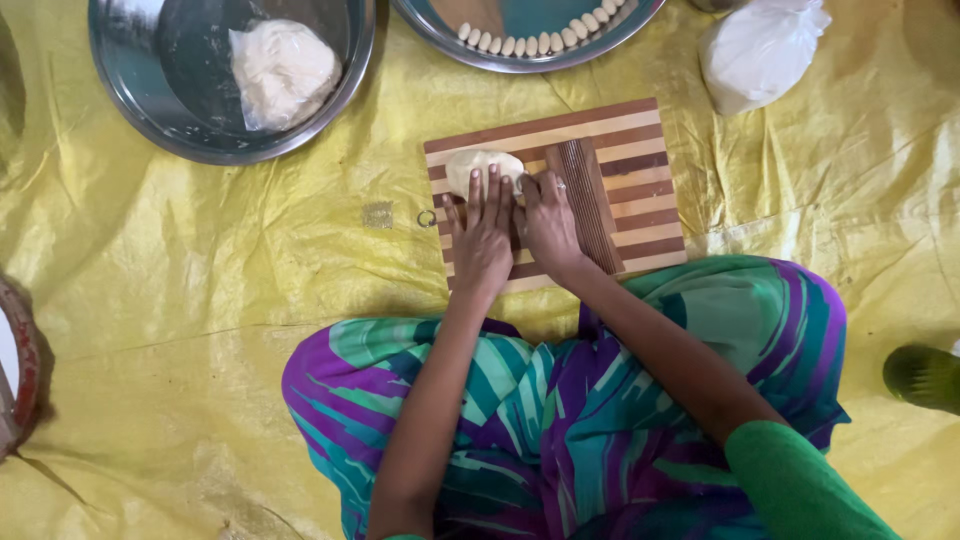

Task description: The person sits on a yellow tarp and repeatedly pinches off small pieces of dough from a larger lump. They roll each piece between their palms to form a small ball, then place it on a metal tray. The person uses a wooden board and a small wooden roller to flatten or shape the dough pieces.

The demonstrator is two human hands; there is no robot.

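A pale lump of dough [478, 163] lies on a striped wooden cutting board [640, 180] set on a yellow sheet. My left hand [484, 233] lies flat with fingers stretched, its fingertips on the near edge of the dough. My right hand [548, 217] is beside it, fingers bent, pressing the dough's right side. A ridged wooden block [588, 200] rests on the board just right of my right hand.
A steel bowl [140, 95] at the back left holds a big mass of dough [283, 70]. A steel plate [520, 55] behind the board carries several small dough pieces. A white plastic bag [760, 50] sits at the back right. My patterned lap fills the foreground.
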